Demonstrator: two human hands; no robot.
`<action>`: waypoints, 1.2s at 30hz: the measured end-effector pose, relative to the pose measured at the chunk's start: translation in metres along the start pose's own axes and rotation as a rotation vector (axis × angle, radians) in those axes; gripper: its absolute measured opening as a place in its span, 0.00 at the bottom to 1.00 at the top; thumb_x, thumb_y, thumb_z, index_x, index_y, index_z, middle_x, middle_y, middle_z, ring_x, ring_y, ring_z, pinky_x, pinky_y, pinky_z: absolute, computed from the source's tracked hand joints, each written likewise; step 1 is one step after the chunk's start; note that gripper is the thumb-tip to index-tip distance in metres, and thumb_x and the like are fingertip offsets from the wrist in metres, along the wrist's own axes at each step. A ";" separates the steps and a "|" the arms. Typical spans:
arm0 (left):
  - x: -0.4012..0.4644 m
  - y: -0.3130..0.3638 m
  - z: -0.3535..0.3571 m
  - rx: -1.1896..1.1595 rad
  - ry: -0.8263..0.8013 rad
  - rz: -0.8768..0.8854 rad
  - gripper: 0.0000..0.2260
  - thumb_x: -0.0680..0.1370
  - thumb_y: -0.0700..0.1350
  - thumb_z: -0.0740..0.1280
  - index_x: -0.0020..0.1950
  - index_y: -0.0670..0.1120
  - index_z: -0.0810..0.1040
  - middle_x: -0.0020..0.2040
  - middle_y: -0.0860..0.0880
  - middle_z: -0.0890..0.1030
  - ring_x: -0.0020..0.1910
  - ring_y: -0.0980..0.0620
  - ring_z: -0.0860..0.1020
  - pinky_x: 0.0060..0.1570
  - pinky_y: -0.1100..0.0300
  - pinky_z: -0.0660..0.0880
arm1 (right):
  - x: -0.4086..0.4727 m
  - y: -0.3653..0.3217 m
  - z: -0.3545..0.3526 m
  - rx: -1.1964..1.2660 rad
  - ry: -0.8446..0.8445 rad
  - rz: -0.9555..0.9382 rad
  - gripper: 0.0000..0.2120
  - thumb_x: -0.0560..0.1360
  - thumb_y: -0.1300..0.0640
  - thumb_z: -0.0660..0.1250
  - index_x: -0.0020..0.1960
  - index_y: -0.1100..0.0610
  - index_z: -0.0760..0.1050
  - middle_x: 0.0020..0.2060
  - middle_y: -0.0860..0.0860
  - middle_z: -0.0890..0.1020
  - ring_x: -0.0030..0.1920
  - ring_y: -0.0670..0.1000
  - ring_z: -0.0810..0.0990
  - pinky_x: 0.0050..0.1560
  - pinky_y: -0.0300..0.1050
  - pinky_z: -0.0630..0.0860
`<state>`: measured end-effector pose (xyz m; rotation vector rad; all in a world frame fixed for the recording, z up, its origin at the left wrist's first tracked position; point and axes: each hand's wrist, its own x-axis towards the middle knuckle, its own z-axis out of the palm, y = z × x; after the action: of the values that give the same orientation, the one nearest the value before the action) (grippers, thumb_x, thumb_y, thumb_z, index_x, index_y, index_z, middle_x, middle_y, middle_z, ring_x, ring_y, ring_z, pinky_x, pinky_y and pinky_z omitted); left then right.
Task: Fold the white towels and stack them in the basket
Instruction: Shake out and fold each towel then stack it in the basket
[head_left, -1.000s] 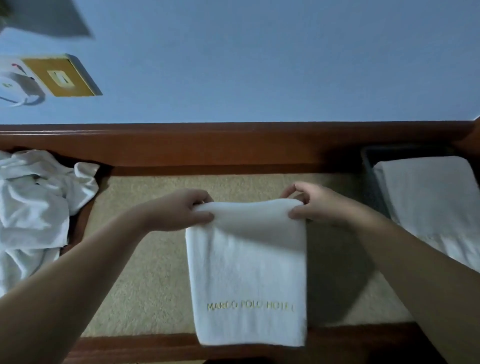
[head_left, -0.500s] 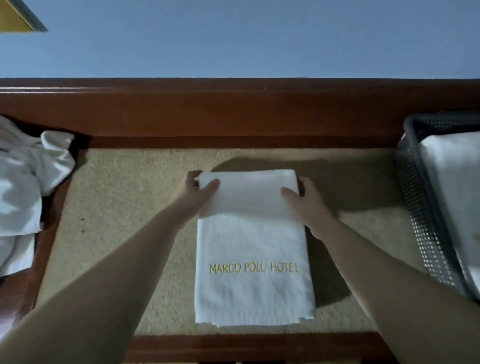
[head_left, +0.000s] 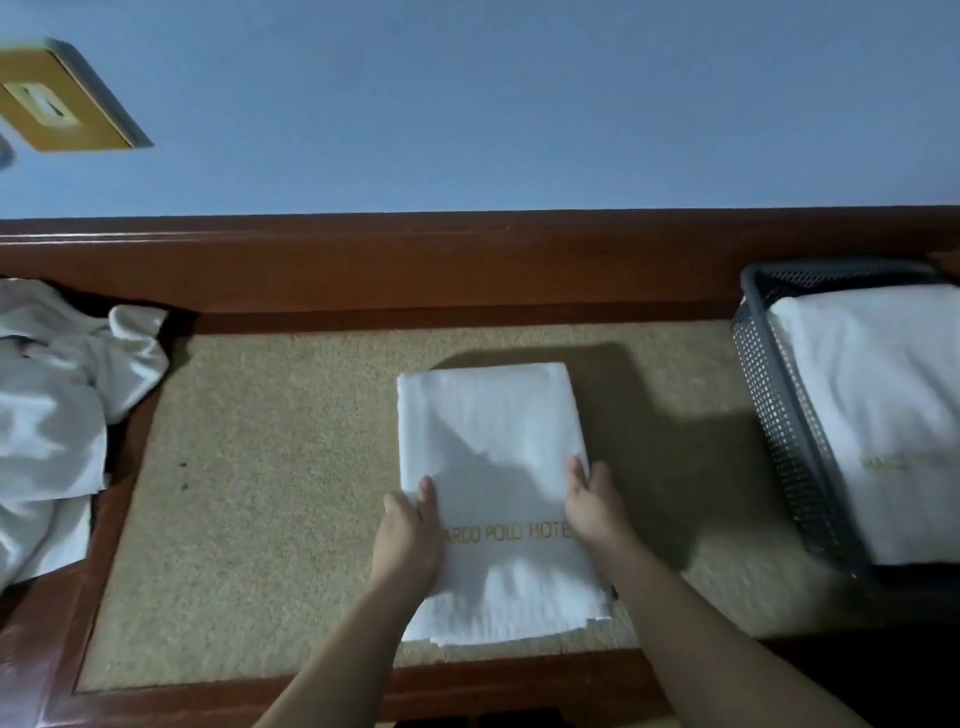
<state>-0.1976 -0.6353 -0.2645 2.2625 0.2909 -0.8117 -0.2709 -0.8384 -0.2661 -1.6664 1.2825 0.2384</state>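
A folded white towel (head_left: 491, 447) with gold "MARCO POLO HOTEL" lettering lies flat on the beige table top (head_left: 270, 467). My left hand (head_left: 410, 535) holds its left edge beside the lettering, thumb on top. At the opposite edge my right hand (head_left: 595, 512) does the same, thumb lying on the cloth. The fingers below both edges are hidden. A dark mesh basket (head_left: 779, 415) stands at the right with a folded white towel (head_left: 878, 415) inside it.
A heap of crumpled white towels (head_left: 57, 415) lies at the left over the table's edge. A raised wooden rail (head_left: 415, 270) runs along the back below a blue wall. A gold wall plate (head_left: 57, 104) sits at the upper left.
Both hands laid the towel's far end flat, then slid back along its sides from the far corners to the lettering. The towel now lies flat in one folded stack.
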 end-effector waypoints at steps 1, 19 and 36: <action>-0.005 0.004 -0.003 0.000 0.008 0.051 0.22 0.85 0.64 0.51 0.54 0.45 0.66 0.47 0.48 0.77 0.41 0.50 0.78 0.34 0.55 0.71 | -0.005 -0.005 -0.004 -0.010 -0.001 -0.029 0.19 0.86 0.41 0.53 0.59 0.57 0.69 0.53 0.56 0.79 0.49 0.57 0.80 0.50 0.49 0.74; -0.165 0.193 0.081 -0.182 -0.013 0.603 0.19 0.83 0.63 0.54 0.51 0.48 0.69 0.47 0.52 0.79 0.42 0.59 0.78 0.34 0.63 0.68 | -0.060 -0.014 -0.267 -0.038 0.465 -0.421 0.20 0.85 0.42 0.58 0.44 0.57 0.71 0.42 0.55 0.78 0.44 0.58 0.76 0.40 0.49 0.62; -0.192 0.293 0.326 0.005 -0.431 0.329 0.19 0.83 0.54 0.66 0.65 0.49 0.61 0.59 0.44 0.77 0.54 0.43 0.81 0.50 0.46 0.84 | 0.126 0.142 -0.473 -0.177 0.312 -0.077 0.28 0.77 0.38 0.57 0.77 0.37 0.60 0.69 0.57 0.74 0.63 0.62 0.78 0.65 0.62 0.77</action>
<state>-0.3775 -1.0675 -0.1650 1.9995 -0.2754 -1.0859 -0.5155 -1.2796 -0.1923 -1.9576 1.4557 0.0457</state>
